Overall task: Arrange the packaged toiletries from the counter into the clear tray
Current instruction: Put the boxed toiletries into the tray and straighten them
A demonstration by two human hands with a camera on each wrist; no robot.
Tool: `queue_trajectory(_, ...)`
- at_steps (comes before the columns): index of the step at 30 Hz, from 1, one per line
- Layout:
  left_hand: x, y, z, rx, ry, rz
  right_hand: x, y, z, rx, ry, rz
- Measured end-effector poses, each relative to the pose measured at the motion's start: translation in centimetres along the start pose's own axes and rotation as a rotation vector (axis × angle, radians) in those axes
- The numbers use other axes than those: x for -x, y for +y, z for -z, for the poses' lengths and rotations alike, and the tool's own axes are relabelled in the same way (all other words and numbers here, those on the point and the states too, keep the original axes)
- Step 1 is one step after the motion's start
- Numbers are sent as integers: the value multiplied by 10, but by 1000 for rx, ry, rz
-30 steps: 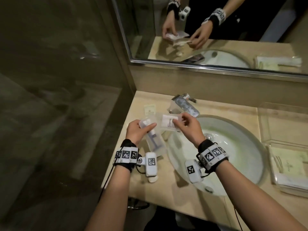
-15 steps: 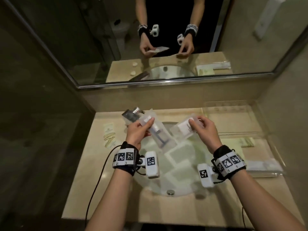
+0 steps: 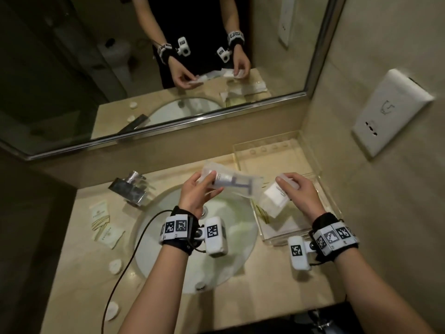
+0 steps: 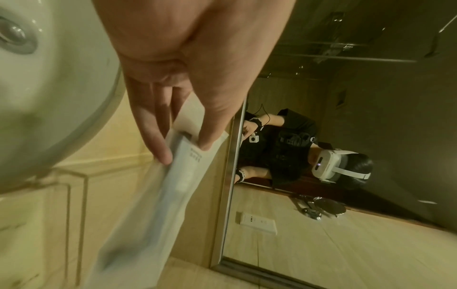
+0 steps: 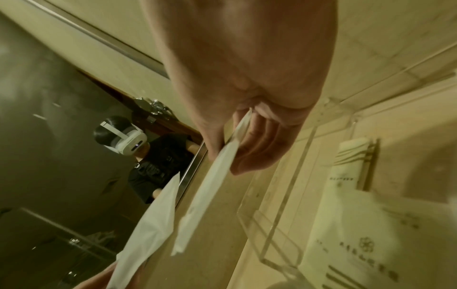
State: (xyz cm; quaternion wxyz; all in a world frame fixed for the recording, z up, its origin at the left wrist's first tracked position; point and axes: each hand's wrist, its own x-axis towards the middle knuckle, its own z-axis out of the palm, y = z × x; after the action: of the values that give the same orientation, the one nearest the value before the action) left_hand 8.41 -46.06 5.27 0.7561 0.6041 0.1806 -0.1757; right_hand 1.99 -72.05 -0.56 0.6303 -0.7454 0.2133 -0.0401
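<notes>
My left hand [image 3: 201,191] pinches a long clear packet with a tube and a dark razor-like item inside [image 3: 234,183], held above the far rim of the sink; in the left wrist view the same long packet [image 4: 170,181] hangs from thumb and fingers. My right hand [image 3: 297,189] pinches a small white sachet [image 3: 274,201] over the left part of the clear tray [image 3: 330,201]. The right wrist view shows the sachet [image 5: 212,187] edge-on between thumb and fingers, beside the tray's wall [image 5: 279,197]. Flat cream packets lie inside the tray [image 5: 358,224].
A round white sink [image 3: 192,239] fills the counter's middle, with a chrome faucet [image 3: 130,186] at its back left. Cream sachets [image 3: 103,225] and small round white items [image 3: 115,266] lie on the left counter. A mirror [image 3: 168,68] stands behind; a wall socket [image 3: 390,112] is on the right.
Both hands have carried their packets to the right, from over the sink toward the tray. The white sachet now hangs over the tray. My view has swung right and up.
</notes>
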Motion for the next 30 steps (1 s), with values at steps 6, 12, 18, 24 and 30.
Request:
queue_trajectory(6, -2, -23, -37, 41, -38, 65, 6, 14, 21, -103, -33, -77)
queue_trajectory(12, -1, -38, -53, 191, -64, 102, 4, 13, 30, -154, -178, -75)
queue_trajectory(18, -1, -44, -56, 212, -69, 114, 4, 13, 39, -227, -168, -92)
queue_trajectory(24, 6, -48, -58, 144, -156, 94, 9, 12, 40, -231, -181, -74)
queue_trajectory(30, 10, -52, -56, 51, -142, 136, 15, 8, 38, -109, -90, 156)
